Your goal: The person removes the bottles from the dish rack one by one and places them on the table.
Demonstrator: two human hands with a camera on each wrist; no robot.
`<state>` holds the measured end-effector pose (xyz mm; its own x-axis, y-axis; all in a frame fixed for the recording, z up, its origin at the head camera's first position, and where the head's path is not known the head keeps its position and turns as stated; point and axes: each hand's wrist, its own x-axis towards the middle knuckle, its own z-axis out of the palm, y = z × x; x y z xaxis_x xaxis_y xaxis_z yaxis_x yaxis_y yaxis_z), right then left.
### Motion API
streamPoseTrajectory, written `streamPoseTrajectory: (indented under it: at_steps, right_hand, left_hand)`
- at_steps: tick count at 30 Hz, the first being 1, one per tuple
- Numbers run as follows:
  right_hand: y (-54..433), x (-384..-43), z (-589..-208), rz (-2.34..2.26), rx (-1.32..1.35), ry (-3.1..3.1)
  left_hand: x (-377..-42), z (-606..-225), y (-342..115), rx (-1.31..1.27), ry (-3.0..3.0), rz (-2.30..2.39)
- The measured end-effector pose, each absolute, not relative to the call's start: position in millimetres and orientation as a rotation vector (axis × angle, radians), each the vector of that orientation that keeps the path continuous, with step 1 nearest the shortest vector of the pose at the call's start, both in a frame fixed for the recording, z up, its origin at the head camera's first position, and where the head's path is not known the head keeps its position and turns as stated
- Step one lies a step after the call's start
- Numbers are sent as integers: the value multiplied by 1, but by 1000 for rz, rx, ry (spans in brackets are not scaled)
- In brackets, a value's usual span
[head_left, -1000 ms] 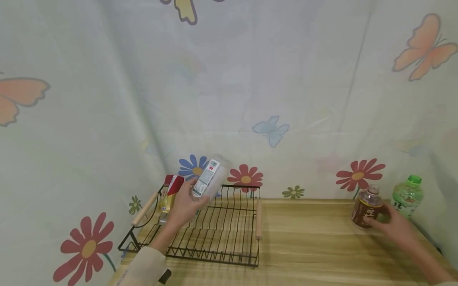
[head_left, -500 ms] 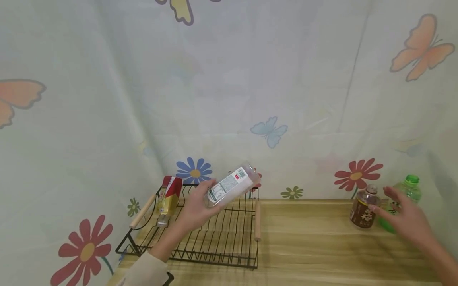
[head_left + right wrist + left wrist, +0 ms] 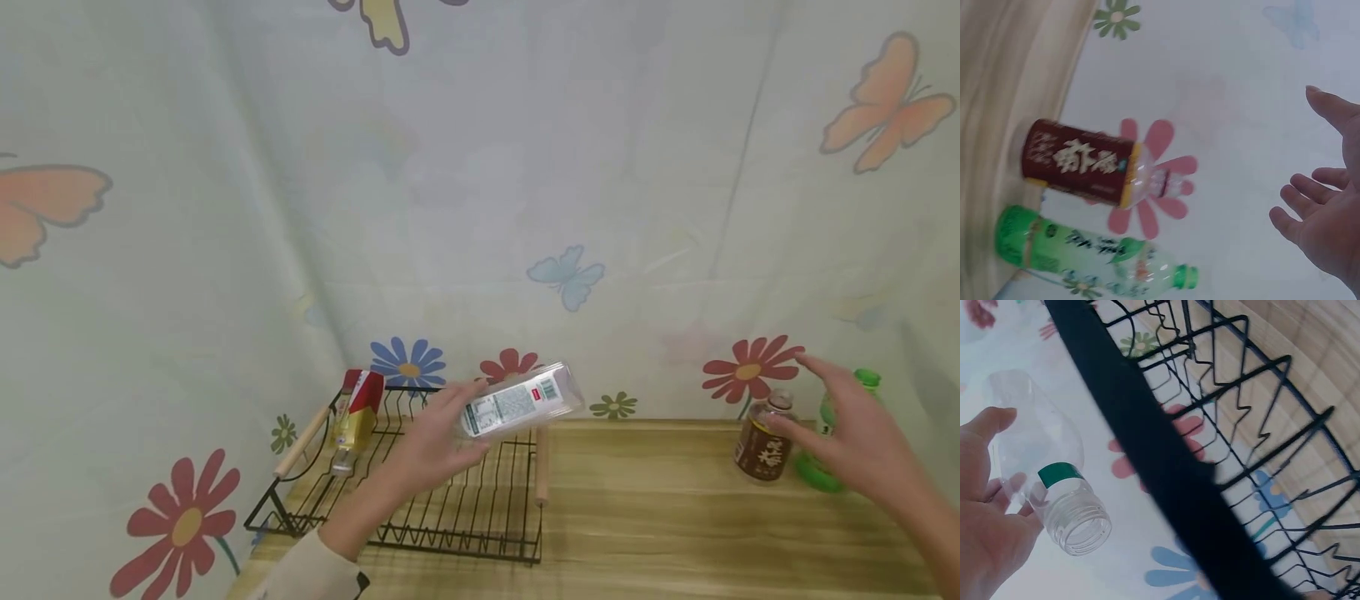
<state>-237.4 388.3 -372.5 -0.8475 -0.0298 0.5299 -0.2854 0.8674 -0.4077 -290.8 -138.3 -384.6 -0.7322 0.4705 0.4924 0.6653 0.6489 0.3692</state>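
Head view, surface and room: a wood-grained tabletop [image 3: 637, 517] meets a pale hanging sheet [image 3: 450, 167] printed with butterflies and flowers; the sheet also runs along the left side.
Head view, rack: a black wire rack [image 3: 542, 467] with wooden handles sits on the left; a red-and-gold item [image 3: 360, 412] lies inside, at its left end.
Head view, clear bottle: the labelled clear bottle [image 3: 521, 400] is tilted above the rack's right part; the left hand [image 3: 435, 437] grips it and hides its neck end.
Head view, right side: a brown-labelled bottle [image 3: 765, 446] and a green bottle [image 3: 821, 475] stand side by side; the right hand [image 3: 862, 425] covers part of the green one.
Left wrist view: thumb and fingers wrap the clear bottle, its mouth uncapped; a blurred dark band crosses in front of the rack.
Right wrist view: the right hand is spread and holds nothing, apart from both bottles; tabletop and sheet appear turned sideways.
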Motion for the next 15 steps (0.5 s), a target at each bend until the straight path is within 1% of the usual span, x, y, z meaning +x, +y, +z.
streamPoseTrajectory:
  at_steps: [5, 10, 15]
  right_hand:
    - [358, -229, -353, 622, 424, -2422]
    - [322, -222, -344, 561, 649, -2349]
    - [291, -218, -338, 569, 745, -2322]
  left_hand:
    - [-283, -378, -129, -969, -2527, -666]
    - [-281, -371, -118, -1073, -2470, -555]
    - [-281, -366, -109, -1129, -2390, -516]
